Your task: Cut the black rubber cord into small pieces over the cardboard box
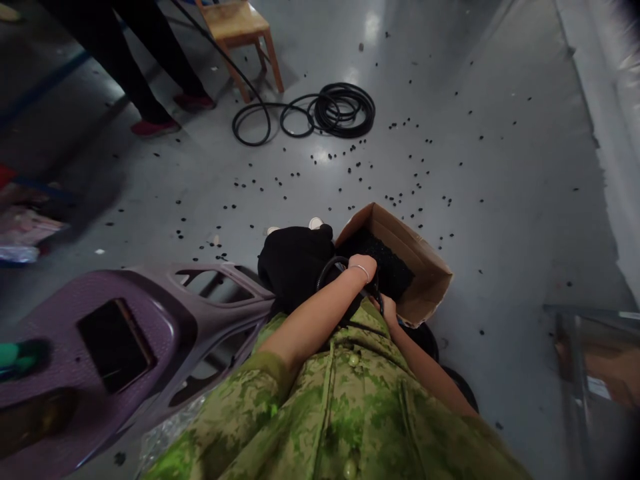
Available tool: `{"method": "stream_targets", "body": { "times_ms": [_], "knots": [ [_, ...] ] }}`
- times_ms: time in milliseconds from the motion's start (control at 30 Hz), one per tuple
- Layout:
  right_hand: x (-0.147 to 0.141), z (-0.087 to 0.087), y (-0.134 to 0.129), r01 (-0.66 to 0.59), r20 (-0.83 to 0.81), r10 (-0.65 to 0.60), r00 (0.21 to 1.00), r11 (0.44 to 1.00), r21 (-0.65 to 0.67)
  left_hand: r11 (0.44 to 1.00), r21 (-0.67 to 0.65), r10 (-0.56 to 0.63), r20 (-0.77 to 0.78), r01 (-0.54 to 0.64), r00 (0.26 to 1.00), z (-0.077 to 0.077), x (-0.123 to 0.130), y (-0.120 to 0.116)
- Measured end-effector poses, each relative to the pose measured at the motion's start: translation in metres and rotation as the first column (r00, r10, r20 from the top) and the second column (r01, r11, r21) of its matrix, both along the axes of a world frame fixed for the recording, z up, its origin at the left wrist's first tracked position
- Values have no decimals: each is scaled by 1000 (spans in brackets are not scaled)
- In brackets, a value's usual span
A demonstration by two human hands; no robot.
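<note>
My left hand point(363, 265), with a thin bracelet at the wrist, is closed around a thin black hose point(327, 265) in front of my lap. The hose bends in a loop to the left of this hand and comes down on its right side. Just below and to the right, my right hand point(389, 309) is closed at the lower part of the hose, its fingers partly hidden. Beyond both hands, an open cardboard box point(425, 267) leans close to my legs. Many small black pieces point(383, 261) lie heaped inside it.
Small black pieces are scattered over the grey floor point(500, 220). A coiled black hose point(345, 110) lies ahead, near a wooden chair point(237, 23) and a standing person's legs point(150, 60). On my left, a purple plastic stool point(165, 313) carries a phone point(116, 343).
</note>
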State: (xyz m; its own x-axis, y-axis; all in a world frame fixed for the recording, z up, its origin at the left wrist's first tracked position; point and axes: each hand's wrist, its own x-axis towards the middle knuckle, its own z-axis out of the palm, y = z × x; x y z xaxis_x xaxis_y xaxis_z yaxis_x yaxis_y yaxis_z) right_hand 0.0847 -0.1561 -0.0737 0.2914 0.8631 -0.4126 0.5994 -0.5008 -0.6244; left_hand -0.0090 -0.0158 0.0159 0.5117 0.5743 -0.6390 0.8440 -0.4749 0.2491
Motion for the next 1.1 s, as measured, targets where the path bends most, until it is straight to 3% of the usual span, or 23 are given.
{"method": "stream_targets", "body": {
  "times_ms": [200,400,567,867,1100],
  "knots": [
    [2,2,-2,2,-11,-2,1000,1000,14,975,219,34,13,-36,999,10,-4,-6],
    [4,10,-4,7,-29,-7,1000,1000,11,997,68,32,-15,-31,999,10,-4,-5],
    [6,18,-5,27,-43,-26,999,1000,11,995,104,-7,52,1,999,7,-3,-6],
    [6,20,-1,105,-94,-101,990,994,33,987,144,-94,130,75,987,14,-2,-8],
    [2,25,6,64,-65,-64,996,998,0,997,78,-14,113,6,994,3,0,-4]
  ]
}}
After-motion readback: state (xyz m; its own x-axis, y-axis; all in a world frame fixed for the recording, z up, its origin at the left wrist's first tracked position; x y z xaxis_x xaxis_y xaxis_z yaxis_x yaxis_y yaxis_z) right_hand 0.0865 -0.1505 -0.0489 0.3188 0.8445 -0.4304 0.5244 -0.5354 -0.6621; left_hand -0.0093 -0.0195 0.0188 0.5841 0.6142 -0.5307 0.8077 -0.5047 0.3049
